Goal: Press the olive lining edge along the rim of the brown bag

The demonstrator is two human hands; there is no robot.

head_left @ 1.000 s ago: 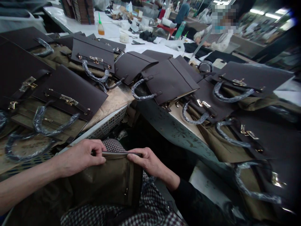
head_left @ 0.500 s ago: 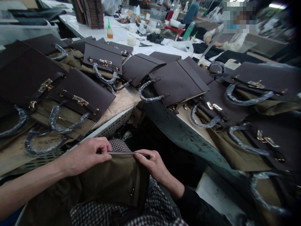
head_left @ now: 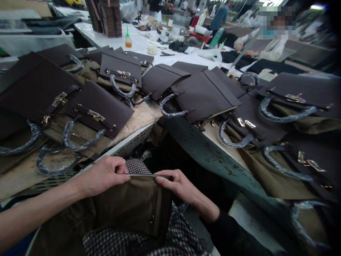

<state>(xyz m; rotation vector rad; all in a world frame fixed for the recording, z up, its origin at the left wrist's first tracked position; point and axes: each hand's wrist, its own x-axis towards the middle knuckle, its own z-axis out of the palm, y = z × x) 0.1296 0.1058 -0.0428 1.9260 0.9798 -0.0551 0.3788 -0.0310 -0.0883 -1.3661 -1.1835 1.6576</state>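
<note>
An olive-brown fabric bag lining (head_left: 130, 206) with a zipper down its right side hangs over my lap, on checked cloth. Its top edge, a dark strip, is stretched between my hands. My left hand (head_left: 108, 176) pinches that edge at the left, fingers curled and thumb on top. At the right end my right hand (head_left: 177, 185) grips the same edge between thumb and fingers. Dark brown handbags lie around; the nearest on the left is a handbag (head_left: 99, 108) with gold clasps and a plastic-wrapped handle (head_left: 82, 142).
Several more handbags (head_left: 205, 94) cover the benches on both sides. A perforated plastic crate (head_left: 133, 138) stands at the left, and a curved panel (head_left: 202, 153) at the right. Behind, a white table (head_left: 141, 39) bears a glue bottle (head_left: 128, 41) and scraps. Another person's hands (head_left: 247, 51) show at far right.
The view has shifted slightly, so the surroundings sit a little lower and further right. Both hands keep their hold on the lining's edge, nearly unmoved.
</note>
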